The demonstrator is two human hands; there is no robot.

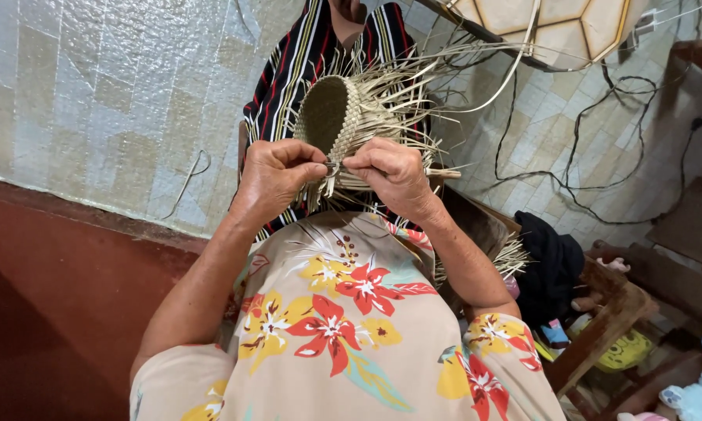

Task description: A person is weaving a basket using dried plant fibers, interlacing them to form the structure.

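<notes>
While both hands work at chest height:
Left hand (277, 173): pinching pale straw strips (331, 183).
Right hand (391, 173): pinching the same strips.
Half-woven tan straw basket (331, 117): tilted, just above both hands, loose ends fanning out.

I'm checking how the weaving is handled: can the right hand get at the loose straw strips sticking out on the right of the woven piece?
Probably yes. The right hand already pinches the rim of the woven piece opposite the left hand, and the loose strips fan out just above it with nothing between.

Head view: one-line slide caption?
Both hands, left and right, pinch straw strands on a half-woven basket with loose ends.
</notes>
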